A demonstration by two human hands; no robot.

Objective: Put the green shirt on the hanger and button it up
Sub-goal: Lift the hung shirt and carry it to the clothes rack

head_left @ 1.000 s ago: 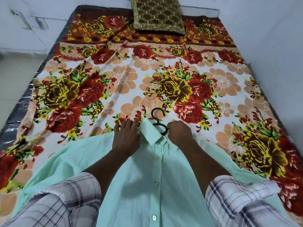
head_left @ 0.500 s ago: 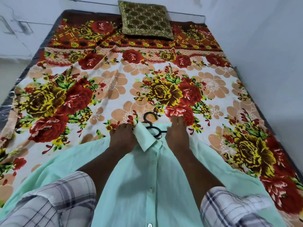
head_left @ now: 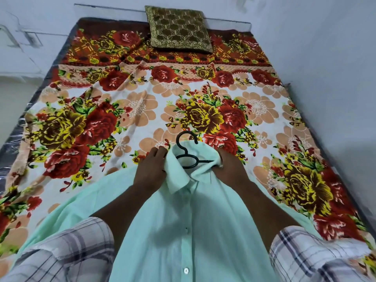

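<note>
- Green shirt (head_left: 195, 220): lies front-up on the near end of the bed, collar pointing away from the wearer of the camera, and its body runs down between the two forearms to the bottom of the view.
- Hanger (head_left: 186, 152): black and thin, and sits inside the shirt. Only its hook and the small loop below it show, poking out of the neck opening onto the sheet. The shoulders of the hanger are hidden under the cloth.
- Collar (head_left: 177, 169): stands up and is spread open around the hanger's neck, with the left point folded down toward the camera.
- Left hand (head_left: 151, 169): fingers curled in and gripping the left edge of the collar.
- Right hand (head_left: 230, 169): knuckles up, closed on a bunched bit of the collar's right side. The fingertips are hidden.
- Buttons (head_left: 186, 270): two white ones show on the lower placket. Cannot tell whether they are fastened.
- Plaid sleeves (head_left: 67, 251): rolled up on both arms at the bottom corners.
- Floral bedsheet (head_left: 142, 110): red, yellow and peach blooms, and covers the bed under the shirt.
- Olive-gold cushion (head_left: 179, 30): at the far head end, well apart from the shirt.
</note>
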